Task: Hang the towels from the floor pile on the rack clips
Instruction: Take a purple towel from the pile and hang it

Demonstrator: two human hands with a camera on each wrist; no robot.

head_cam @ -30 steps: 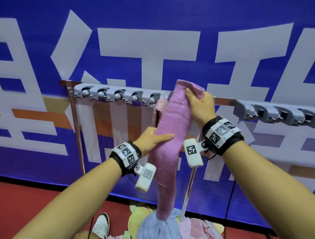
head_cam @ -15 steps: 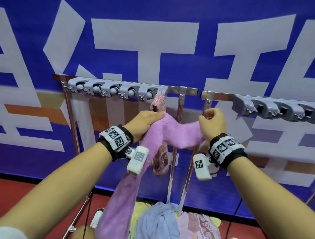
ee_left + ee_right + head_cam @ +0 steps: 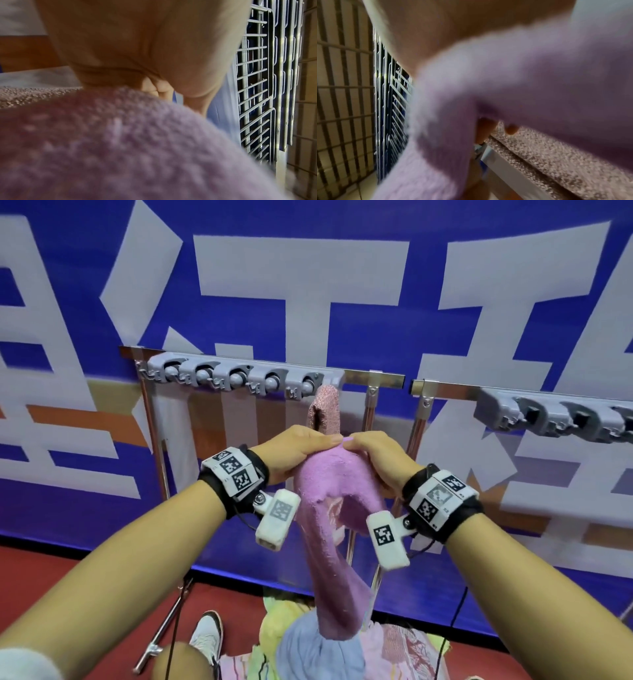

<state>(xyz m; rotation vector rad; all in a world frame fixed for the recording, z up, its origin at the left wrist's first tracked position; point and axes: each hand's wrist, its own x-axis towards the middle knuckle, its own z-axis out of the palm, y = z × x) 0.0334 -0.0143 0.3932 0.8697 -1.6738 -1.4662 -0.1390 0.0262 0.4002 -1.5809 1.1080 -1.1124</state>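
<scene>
Blue banner wall [image 3: 308, 302] with large pale lettering fills the background of the head view; a red floor [image 3: 68, 594] runs along the lower edge. Across the centre runs the rack [image 3: 376, 378], carrying a grey clip strip [image 3: 236, 376] at centre left and a second clip strip [image 3: 555, 419] at far right. A speckled pink towel [image 3: 325, 409] already hangs from the rightmost clip of the left strip. Just below it, at frame centre, the left hand [image 3: 294, 453] and right hand [image 3: 380, 457] meet, each with its fingers curled over a gathered fold of the lilac towel [image 3: 329, 508]; thumbs are hidden. The towel's tail droops to the floor pile [image 3: 318, 648] at lower centre. In both wrist views the lilac terry fills the foreground, blurred. Judged from its limp drape, the towel is soft, light and not fragile; it offers no stiff edge, so a bunched fold or corner near the top is probably the best place to hold it, firm enough to push into a clip. Loose pile may slip if pinched thinly.
</scene>
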